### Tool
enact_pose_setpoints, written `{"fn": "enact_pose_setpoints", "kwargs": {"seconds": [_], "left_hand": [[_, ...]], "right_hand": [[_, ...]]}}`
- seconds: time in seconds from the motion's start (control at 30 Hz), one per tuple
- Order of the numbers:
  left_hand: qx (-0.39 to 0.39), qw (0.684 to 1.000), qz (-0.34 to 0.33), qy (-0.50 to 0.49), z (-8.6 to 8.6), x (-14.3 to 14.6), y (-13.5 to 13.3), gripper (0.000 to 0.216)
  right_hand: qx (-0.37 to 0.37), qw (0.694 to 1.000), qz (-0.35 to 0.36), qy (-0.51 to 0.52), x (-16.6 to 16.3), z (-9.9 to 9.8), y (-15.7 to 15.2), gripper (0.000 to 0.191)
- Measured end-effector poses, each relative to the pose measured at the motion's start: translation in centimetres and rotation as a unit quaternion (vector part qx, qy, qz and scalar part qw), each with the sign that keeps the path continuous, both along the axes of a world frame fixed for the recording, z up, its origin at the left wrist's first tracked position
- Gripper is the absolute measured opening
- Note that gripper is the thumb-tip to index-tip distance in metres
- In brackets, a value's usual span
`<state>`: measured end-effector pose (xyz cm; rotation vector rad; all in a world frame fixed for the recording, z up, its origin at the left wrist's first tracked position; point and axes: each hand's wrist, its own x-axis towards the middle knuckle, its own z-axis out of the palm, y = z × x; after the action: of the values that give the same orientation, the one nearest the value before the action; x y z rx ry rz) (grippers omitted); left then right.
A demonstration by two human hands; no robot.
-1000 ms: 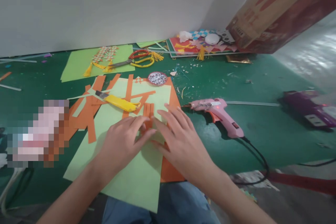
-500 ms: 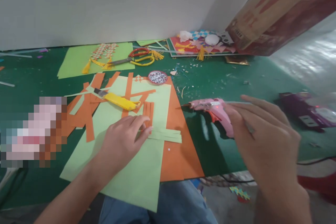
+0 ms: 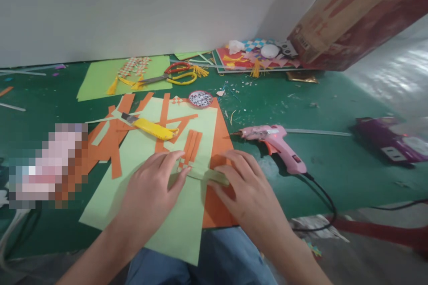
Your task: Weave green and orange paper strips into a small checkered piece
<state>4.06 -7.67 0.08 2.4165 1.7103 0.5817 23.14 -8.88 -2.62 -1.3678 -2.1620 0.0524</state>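
My left hand (image 3: pixel 150 182) is closed, thumb and fingers pinching the edge of a small weave of paper strips. Orange paper strips (image 3: pixel 193 144) point away from me there, crossed by light green paper strips (image 3: pixel 199 172) running to the right. The free ends of the green strips are between the thumb and fingers of my right hand (image 3: pixel 245 185). Beneath both hands lie a light green paper sheet (image 3: pixel 177 236) and an orange sheet (image 3: pixel 220 213). My fingers hide part of the weave.
A pink glue gun (image 3: pixel 282 142) with a glue stick and cord lies right. Beyond the strips are a yellow utility knife (image 3: pixel 154 129), a dish of small round pieces (image 3: pixel 200 98) and scissors (image 3: pixel 177 74). A purple box (image 3: pixel 388 140) stands far right; a paper bag (image 3: pixel 354 22) leans behind.
My right hand has moved left from beside the glue gun to the green strips and closed on their ends. The orange strips now tilt slightly right.
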Motion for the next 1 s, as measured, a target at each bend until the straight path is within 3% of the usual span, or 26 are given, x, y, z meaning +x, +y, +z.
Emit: {"fn": "enact_pose_setpoints", "kwargs": {"seconds": [0.4,0.57,0.87,1.0], "left_hand": [[-0.047,0.999,0.013,-0.009,0.4,0.5,-0.4,0.029],[-0.085,0.996,0.02,-0.03,0.4,0.6,-0.5,0.029],[-0.143,0.987,-0.024,-0.064,0.6,0.6,-0.1,0.03],[-0.076,0.997,-0.001,-0.028,0.5,0.3,-0.8,0.026]], "right_hand": [[-0.05,0.993,-0.001,0.104,-0.2,0.3,-1.3,0.008],[-0.098,0.986,0.007,0.137,-0.4,0.8,-1.8,0.021],[-0.072,0.988,0.049,0.127,-0.5,0.5,-2.2,0.01],[-0.059,0.986,0.069,0.142,-0.8,0.7,-2.6,0.009]]}}
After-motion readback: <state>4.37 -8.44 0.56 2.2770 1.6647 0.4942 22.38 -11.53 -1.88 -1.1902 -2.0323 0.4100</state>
